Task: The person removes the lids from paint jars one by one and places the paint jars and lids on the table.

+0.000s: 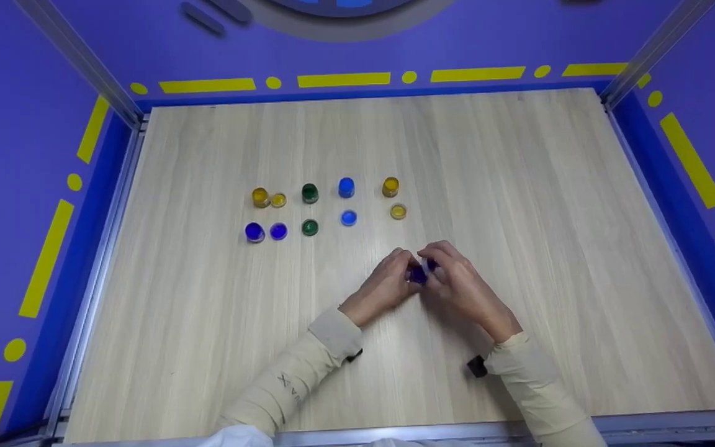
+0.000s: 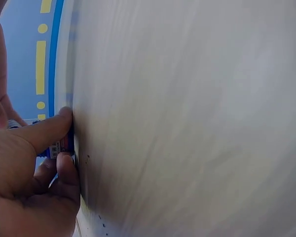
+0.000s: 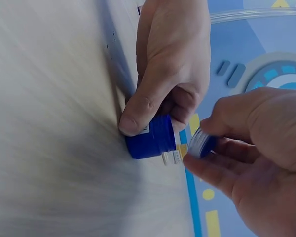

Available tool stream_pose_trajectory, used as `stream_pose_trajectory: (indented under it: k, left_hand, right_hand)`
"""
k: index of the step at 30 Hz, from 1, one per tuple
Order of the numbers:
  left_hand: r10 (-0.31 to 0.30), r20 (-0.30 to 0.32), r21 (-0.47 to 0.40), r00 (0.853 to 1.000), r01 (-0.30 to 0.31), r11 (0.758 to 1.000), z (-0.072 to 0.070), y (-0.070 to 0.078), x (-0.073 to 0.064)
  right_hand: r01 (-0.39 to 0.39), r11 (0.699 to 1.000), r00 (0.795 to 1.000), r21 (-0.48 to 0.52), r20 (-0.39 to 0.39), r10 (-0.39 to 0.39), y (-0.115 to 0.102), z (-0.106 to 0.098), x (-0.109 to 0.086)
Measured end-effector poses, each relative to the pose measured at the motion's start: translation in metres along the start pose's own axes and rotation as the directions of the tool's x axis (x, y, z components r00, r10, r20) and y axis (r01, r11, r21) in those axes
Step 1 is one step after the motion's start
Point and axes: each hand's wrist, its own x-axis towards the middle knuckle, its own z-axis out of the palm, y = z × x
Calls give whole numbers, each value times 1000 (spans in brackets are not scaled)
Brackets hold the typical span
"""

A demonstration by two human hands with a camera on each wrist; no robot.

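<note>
My left hand (image 1: 387,280) grips a small dark-blue paint jar (image 3: 155,140) low at the tabletop, thumb on one side and fingers on the other. Its threaded mouth shows in the right wrist view, with the lid off. Just to the right, my right hand (image 1: 464,287) pinches a round lid (image 3: 203,143) with a clear rim and blue inside. A small gap separates lid and jar. In the left wrist view the left fingers cover most of the jar (image 2: 64,143), leaving part of its printed label visible.
Farther back on the wooden table (image 1: 519,186) stand several uncapped paint jars: yellow (image 1: 260,197), violet-blue (image 1: 254,233), green (image 1: 310,193), light blue (image 1: 346,187) and another yellow (image 1: 390,186). Their lids, such as the green lid (image 1: 310,227), lie beside or in front of them. Blue walls (image 1: 332,56) enclose the table.
</note>
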Motion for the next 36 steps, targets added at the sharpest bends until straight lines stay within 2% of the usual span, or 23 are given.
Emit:
stream_pose_trajectory:
  k: [4, 7, 12, 20, 24, 28, 36]
  left_hand:
    - [-21, 10, 44, 1000, 21, 999, 1, 3, 0]
    - [-37, 15, 75, 999, 36, 997, 1, 6, 0]
    - [-54, 27, 107, 998, 51, 993, -1, 9, 0]
    - [-58, 38, 95, 998, 54, 994, 0, 11, -1]
    - [-70, 54, 118, 996, 64, 991, -2, 15, -1]
    - [-84, 59, 125, 995, 76, 989, -3, 19, 0]
    - [-78, 61, 128, 995, 70, 989, -3, 21, 4]
  right_hand:
    - [6, 994, 998, 106, -71, 1, 3, 0, -2]
    - [18, 979, 994, 203, -107, 4, 4, 0, -2]
    - [10, 952, 993, 307, -119, 28, 5, -2, -4]
    - [-83, 944, 985, 320, -116, 126, 5, -4, -9]
    - [-93, 939, 980, 330, -139, 145, -12, -11, -9]
    - [-48, 935, 980, 351, -165, 113, -28, -20, -9]
    - [0, 961, 977, 278, -206, 60, -24, -22, -10]
